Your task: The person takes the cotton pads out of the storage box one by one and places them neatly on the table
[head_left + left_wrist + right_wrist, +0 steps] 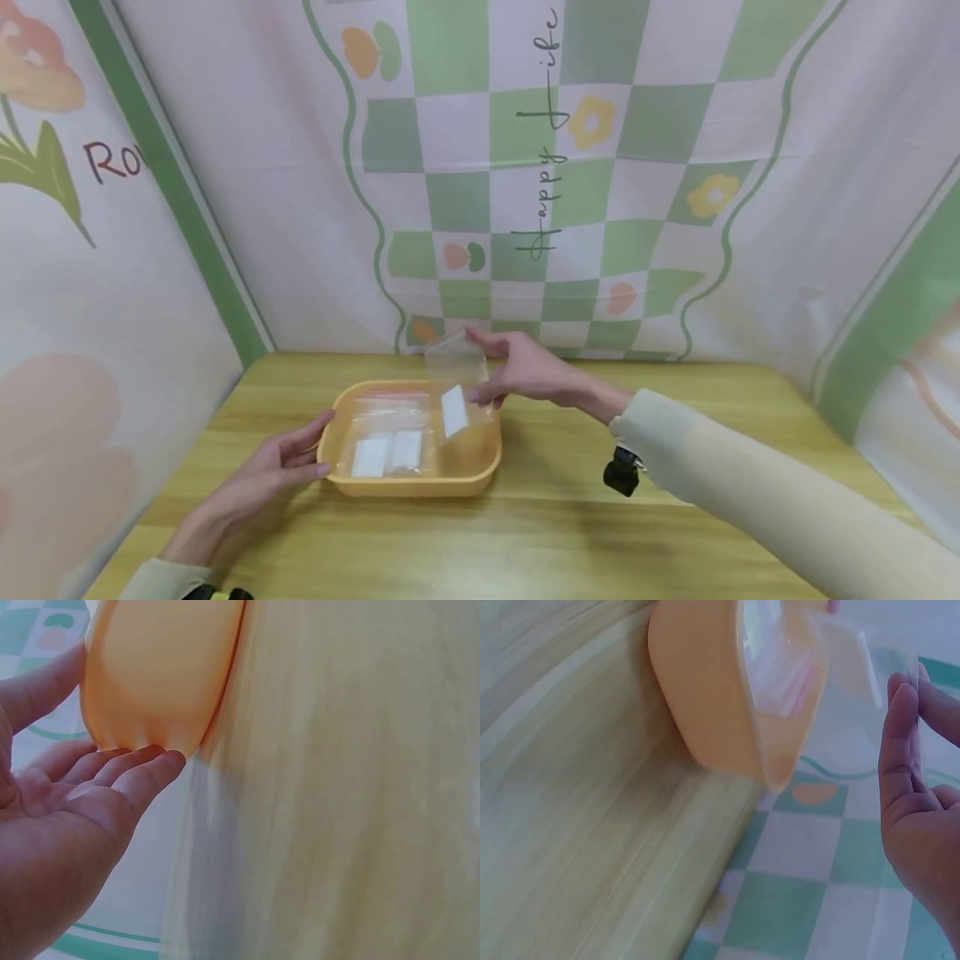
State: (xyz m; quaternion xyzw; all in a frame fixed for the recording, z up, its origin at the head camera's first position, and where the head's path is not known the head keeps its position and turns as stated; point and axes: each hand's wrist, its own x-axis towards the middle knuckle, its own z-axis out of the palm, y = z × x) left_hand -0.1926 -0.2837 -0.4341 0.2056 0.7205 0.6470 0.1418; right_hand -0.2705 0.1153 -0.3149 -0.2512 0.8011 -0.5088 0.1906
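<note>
A shallow orange plastic basin (412, 487) stands on the table. My left hand (273, 468) rests against its left end; in the left wrist view, nearly straight fingers (142, 776) touch the basin's outer wall (161, 667). Over the basin's right part, my right hand (528, 367) pinches a clear zip bag (456, 362) between thumb and fingers. A flat white rectangular piece (453, 411) sits low in that bag, which hangs tilted. Inside the basin lie other clear bags (393, 414) with white rectangular pieces (370, 457). Their exact number is unclear.
The wood-grain table (555, 533) meets a hanging cloth (517, 192) with green and white checks right behind the basin. Printed cloth also stands along the left side (112, 333) and right side. A black band (622, 471) is on the right wrist.
</note>
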